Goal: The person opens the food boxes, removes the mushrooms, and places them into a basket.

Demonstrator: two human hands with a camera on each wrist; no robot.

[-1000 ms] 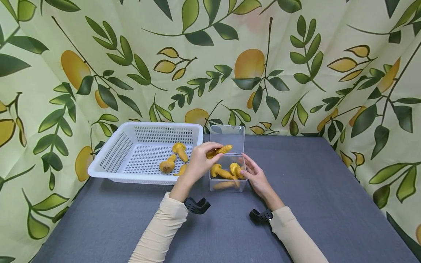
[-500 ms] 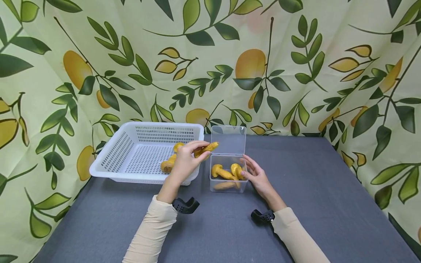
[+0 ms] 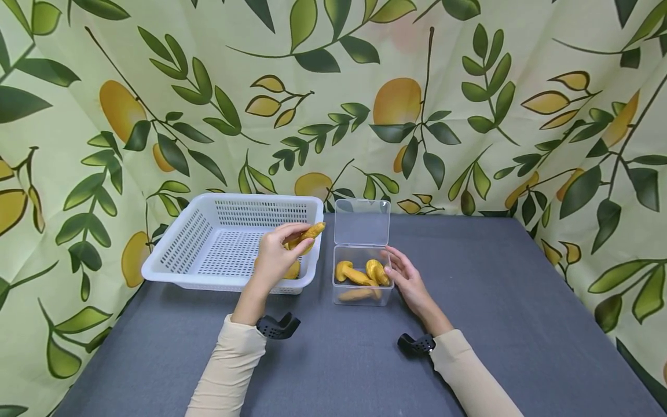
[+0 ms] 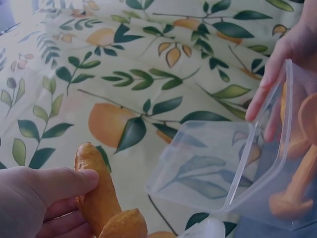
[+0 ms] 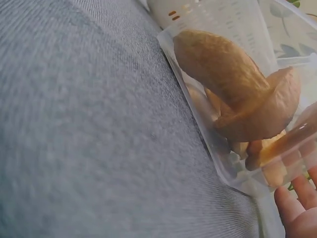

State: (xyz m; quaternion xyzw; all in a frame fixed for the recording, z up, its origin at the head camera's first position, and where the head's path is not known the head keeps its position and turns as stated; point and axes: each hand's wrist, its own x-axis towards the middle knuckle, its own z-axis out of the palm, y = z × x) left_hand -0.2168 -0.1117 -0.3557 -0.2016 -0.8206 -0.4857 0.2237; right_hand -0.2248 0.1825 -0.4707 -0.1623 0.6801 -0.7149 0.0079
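Nearest the camera, two cream sleeves reach forward over the grey table, each wrist carrying a black camera mount.

The right hand rests with relaxed, nearly straight fingers against the right side wall of the clear plastic box; it grasps nothing. The box stands on the table just right of the basket, its hinged lid raised upright at the rear. Inside the box lie several yellow-brown toy mushrooms; the right wrist view shows them pressed against the clear wall.

The left hand is raised over the near right corner of the white basket. Its thumb and fingers pinch one toy mushroom, held tilted above the basket rim; the left wrist view confirms this grasp. Another mushroom lies in the basket, partly hidden behind the hand.

Farthest back hangs a leaf-and-lemon patterned curtain.
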